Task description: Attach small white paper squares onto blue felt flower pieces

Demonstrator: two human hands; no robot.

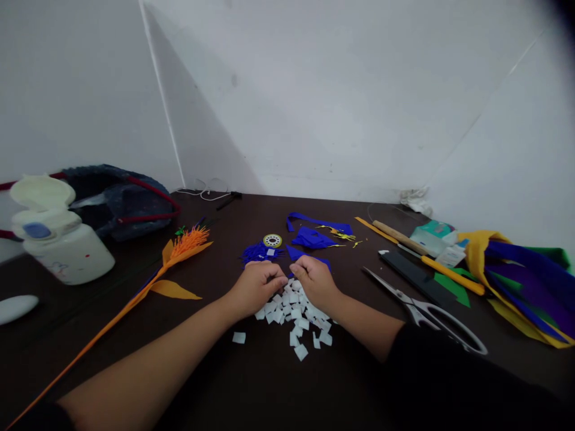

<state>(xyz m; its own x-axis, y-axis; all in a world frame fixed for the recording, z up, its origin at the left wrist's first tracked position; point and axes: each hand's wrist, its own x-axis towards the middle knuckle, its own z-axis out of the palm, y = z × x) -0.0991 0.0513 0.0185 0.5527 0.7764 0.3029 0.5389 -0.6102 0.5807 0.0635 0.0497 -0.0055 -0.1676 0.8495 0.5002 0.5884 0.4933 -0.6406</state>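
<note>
Close together over a pile of small white square pieces (296,311), my two hands meet at the fingertips. The fingers of my left hand (257,288) are pinched at the left of the pile. My right hand (318,286) has its thumb and fingers closed at the right. Anything held between the fingertips is too small or hidden to make out. Just beyond my left hand lie a bundle of thin blue strips (256,254) and a small yellow-rimmed roll (266,242). Blue fabric-like pieces (312,237) with yellow shreds (344,236) lie past my right hand.
An orange paper-like flower (188,242) on a long stem and a white flip-lid bottle (76,254) stand left. To the right are scissors (420,307), a black bar (415,275), a yellow-handled tool (453,275) and folded coloured material (523,287). A wall rises behind.
</note>
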